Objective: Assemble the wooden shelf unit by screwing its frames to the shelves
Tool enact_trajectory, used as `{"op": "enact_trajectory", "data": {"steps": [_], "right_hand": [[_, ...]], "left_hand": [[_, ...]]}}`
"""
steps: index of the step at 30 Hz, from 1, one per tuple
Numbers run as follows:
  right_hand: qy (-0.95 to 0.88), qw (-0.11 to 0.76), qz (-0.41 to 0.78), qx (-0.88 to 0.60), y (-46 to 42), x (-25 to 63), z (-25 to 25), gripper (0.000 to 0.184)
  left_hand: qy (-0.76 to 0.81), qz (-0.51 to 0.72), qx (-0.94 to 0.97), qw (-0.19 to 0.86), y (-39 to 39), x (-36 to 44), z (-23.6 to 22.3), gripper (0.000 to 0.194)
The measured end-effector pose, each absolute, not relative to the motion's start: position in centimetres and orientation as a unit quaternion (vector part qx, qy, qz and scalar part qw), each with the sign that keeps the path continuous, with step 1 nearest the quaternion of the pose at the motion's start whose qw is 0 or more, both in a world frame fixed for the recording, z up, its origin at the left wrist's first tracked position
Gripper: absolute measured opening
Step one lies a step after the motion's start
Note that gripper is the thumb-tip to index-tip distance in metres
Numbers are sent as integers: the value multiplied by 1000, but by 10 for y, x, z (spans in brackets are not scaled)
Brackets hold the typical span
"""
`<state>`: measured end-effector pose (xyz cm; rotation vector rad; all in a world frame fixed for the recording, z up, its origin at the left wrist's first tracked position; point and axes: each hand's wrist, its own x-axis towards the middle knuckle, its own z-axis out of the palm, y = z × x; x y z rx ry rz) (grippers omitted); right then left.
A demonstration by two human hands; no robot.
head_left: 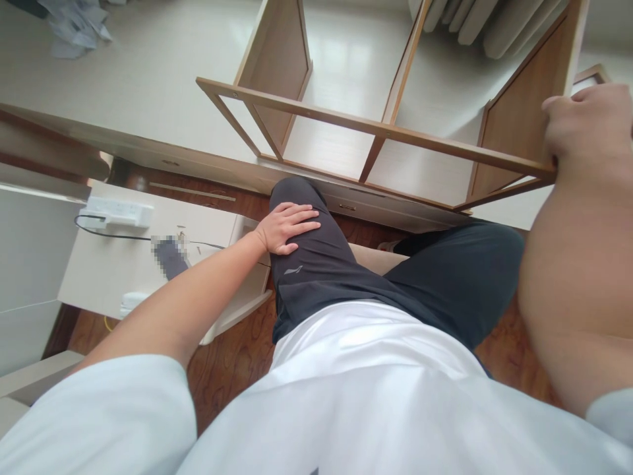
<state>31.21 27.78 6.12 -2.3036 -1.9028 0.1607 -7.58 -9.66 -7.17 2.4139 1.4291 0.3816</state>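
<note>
Left hand: the left hand (289,227) lies flat on the thigh of the dark trousers (455,277), released, fingers spread.
Right hand: the right hand (588,122) is curled at the near right end of the rack; its fingertips are hidden, so I cannot tell whether it grips.
Rack: the wooden rack (388,132) stretches leftward from the right hand and lies ahead of the left hand, with panels at both ends and a divider between.
Pale top: under the rack and ahead of both hands is a pale top (148,99).
Cabinet: left of the left hand, a white cabinet (99,264) bears a power strip (123,212), a black cable (123,236) and a dark, pixelated item (171,256), perhaps a phone.
Papers: well ahead and left of the left hand, crumpled white stuff (82,26), unclear.
Floor: wooden floor (222,376) below the left forearm.
</note>
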Motion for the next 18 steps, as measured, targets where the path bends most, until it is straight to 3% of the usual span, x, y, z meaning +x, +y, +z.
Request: {"op": "enact_trajectory", "data": {"steps": [5, 9, 18], "right_hand": [[-661, 108, 96, -737, 282, 313, 60, 59], [-683, 102, 91, -718, 279, 312, 60, 30], [-686, 71, 69, -721, 275, 308, 60, 46]], "left_hand": [[495, 138, 846, 140, -99, -77, -72, 79], [499, 134, 845, 138, -102, -78, -72, 79], [500, 129, 845, 137, -104, -80, -71, 80]]}}
